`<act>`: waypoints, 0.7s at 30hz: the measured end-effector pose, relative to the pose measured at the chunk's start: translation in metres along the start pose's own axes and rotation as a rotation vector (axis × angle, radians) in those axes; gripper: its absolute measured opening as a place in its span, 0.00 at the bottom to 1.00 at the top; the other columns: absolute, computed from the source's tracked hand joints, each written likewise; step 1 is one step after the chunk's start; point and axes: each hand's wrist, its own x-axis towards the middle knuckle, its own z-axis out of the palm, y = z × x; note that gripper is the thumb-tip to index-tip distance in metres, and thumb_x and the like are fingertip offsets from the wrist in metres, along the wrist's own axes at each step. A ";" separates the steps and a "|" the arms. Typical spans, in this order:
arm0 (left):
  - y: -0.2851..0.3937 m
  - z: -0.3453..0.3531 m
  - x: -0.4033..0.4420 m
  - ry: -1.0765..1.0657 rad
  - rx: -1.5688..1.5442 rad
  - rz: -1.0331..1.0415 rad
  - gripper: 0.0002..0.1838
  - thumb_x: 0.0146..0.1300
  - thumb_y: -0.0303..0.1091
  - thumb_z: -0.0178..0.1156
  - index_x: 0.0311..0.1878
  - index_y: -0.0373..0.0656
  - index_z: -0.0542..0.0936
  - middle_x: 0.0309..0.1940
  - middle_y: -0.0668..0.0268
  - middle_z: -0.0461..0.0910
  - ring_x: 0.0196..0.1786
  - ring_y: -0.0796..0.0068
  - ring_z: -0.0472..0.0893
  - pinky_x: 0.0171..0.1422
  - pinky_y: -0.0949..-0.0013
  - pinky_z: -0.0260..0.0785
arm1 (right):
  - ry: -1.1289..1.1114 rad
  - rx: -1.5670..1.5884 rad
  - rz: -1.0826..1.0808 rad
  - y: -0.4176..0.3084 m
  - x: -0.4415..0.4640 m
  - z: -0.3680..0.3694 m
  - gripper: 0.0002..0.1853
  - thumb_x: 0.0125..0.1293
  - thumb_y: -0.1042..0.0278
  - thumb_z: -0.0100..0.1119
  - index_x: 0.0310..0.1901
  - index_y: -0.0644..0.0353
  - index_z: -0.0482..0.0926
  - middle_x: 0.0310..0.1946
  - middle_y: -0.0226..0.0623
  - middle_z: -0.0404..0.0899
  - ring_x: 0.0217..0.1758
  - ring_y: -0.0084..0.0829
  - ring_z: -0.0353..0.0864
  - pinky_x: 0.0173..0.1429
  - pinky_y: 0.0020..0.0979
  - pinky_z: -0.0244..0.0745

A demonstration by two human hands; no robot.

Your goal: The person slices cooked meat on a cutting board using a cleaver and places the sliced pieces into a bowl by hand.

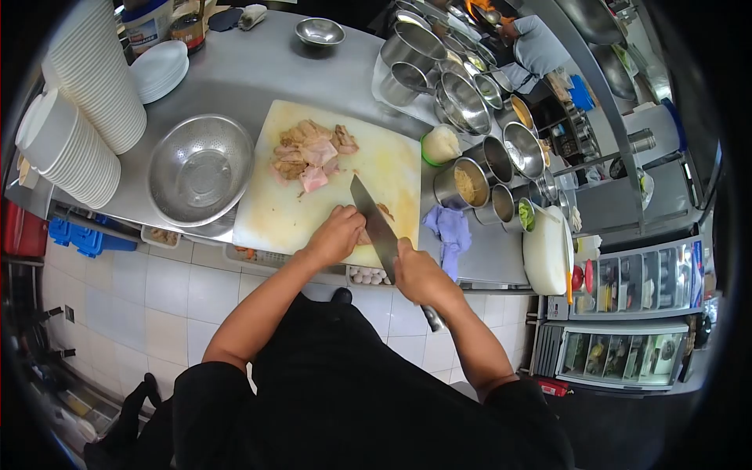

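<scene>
My right hand (419, 274) is wrapped round the handle of a large kitchen knife (374, 225), its broad blade pointing up and left over the cutting board (258, 188). Close to the blade, my left hand (335, 235) presses with curled fingers on a piece of meat (363, 237), mostly hidden under the fingers and behind the knife. A pile of cut meat, seemingly chicken (313, 149), lies on the upper part of the board. A thin brown scrap (385, 210) rests just right of the blade.
Left of the board stands a perforated metal bowl (162, 180), beside stacked white containers (95, 86). To the right are a purple cloth (450, 235) and several metal pots (440, 188). A small bowl (320, 31) sits at the back. Another person (540, 51) works at a flaming stove.
</scene>
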 end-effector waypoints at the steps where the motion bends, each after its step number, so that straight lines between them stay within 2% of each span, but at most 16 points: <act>1: 0.000 0.000 -0.001 -0.003 -0.003 0.001 0.05 0.63 0.22 0.60 0.42 0.38 0.78 0.39 0.55 0.73 0.47 0.49 0.72 0.54 0.55 0.69 | -0.029 0.048 0.058 -0.003 -0.003 0.002 0.13 0.75 0.68 0.48 0.48 0.71 0.64 0.29 0.74 0.79 0.37 0.72 0.80 0.45 0.63 0.75; 2: -0.001 -0.001 -0.003 -0.006 -0.006 0.001 0.05 0.63 0.22 0.59 0.42 0.38 0.78 0.39 0.55 0.73 0.47 0.49 0.72 0.54 0.54 0.69 | -0.058 0.096 0.116 -0.007 -0.007 0.007 0.13 0.75 0.68 0.49 0.49 0.71 0.64 0.29 0.74 0.79 0.37 0.72 0.80 0.45 0.63 0.75; 3: 0.000 -0.003 -0.003 -0.005 -0.006 -0.001 0.05 0.63 0.22 0.59 0.42 0.38 0.78 0.39 0.55 0.73 0.47 0.49 0.72 0.54 0.54 0.69 | 0.075 0.038 0.047 0.009 0.000 0.041 0.12 0.74 0.69 0.48 0.49 0.71 0.64 0.29 0.73 0.79 0.38 0.72 0.81 0.45 0.63 0.75; 6: 0.002 -0.003 -0.007 -0.058 0.003 0.007 0.05 0.63 0.22 0.59 0.42 0.38 0.78 0.39 0.55 0.74 0.47 0.49 0.73 0.54 0.55 0.69 | 0.098 0.063 0.038 0.002 0.001 0.038 0.11 0.74 0.70 0.47 0.48 0.71 0.64 0.29 0.73 0.79 0.37 0.72 0.81 0.45 0.63 0.75; 8: -0.001 -0.001 -0.004 -0.003 -0.010 -0.001 0.06 0.63 0.22 0.60 0.42 0.38 0.78 0.39 0.55 0.74 0.47 0.49 0.73 0.54 0.55 0.69 | 0.085 0.037 0.010 0.000 0.000 0.015 0.11 0.74 0.70 0.47 0.48 0.71 0.64 0.28 0.72 0.79 0.37 0.72 0.81 0.45 0.63 0.75; 10: -0.001 -0.002 -0.004 -0.004 -0.001 0.005 0.05 0.63 0.22 0.60 0.42 0.38 0.78 0.39 0.54 0.74 0.47 0.49 0.73 0.54 0.55 0.69 | -0.068 0.094 0.111 -0.018 -0.010 -0.007 0.11 0.74 0.70 0.47 0.48 0.71 0.64 0.28 0.74 0.79 0.38 0.73 0.81 0.46 0.63 0.75; 12: -0.002 -0.003 -0.003 -0.003 0.005 0.012 0.05 0.63 0.22 0.60 0.42 0.38 0.78 0.39 0.54 0.74 0.46 0.49 0.73 0.54 0.54 0.70 | -0.054 0.114 0.107 -0.018 -0.009 0.014 0.12 0.75 0.70 0.47 0.48 0.72 0.63 0.28 0.75 0.78 0.38 0.74 0.80 0.46 0.64 0.74; 14: -0.004 -0.004 -0.005 -0.072 0.031 -0.006 0.06 0.64 0.23 0.61 0.44 0.38 0.79 0.41 0.55 0.75 0.49 0.50 0.74 0.56 0.55 0.70 | 0.028 0.082 0.137 -0.015 -0.004 0.036 0.13 0.70 0.73 0.48 0.50 0.74 0.64 0.36 0.77 0.80 0.46 0.72 0.81 0.57 0.60 0.74; 16: -0.002 -0.014 -0.011 -0.111 -0.031 -0.017 0.07 0.64 0.24 0.61 0.45 0.38 0.79 0.43 0.56 0.76 0.51 0.50 0.75 0.58 0.56 0.70 | 0.048 0.115 0.130 0.000 -0.003 0.034 0.13 0.72 0.71 0.48 0.51 0.72 0.64 0.37 0.75 0.80 0.47 0.71 0.81 0.56 0.60 0.74; 18: -0.002 -0.024 -0.006 -0.123 -0.077 -0.027 0.08 0.64 0.25 0.61 0.46 0.38 0.79 0.45 0.56 0.77 0.54 0.51 0.75 0.61 0.56 0.70 | 0.047 0.098 0.018 0.015 0.002 0.020 0.13 0.75 0.66 0.49 0.50 0.68 0.64 0.30 0.74 0.79 0.38 0.73 0.79 0.46 0.63 0.72; 21: 0.005 -0.023 -0.009 -0.144 -0.090 -0.062 0.11 0.64 0.26 0.62 0.50 0.40 0.79 0.48 0.57 0.78 0.56 0.51 0.75 0.63 0.57 0.70 | -0.034 0.052 0.021 0.013 0.003 0.000 0.13 0.75 0.66 0.48 0.51 0.68 0.65 0.34 0.72 0.80 0.42 0.70 0.81 0.50 0.61 0.73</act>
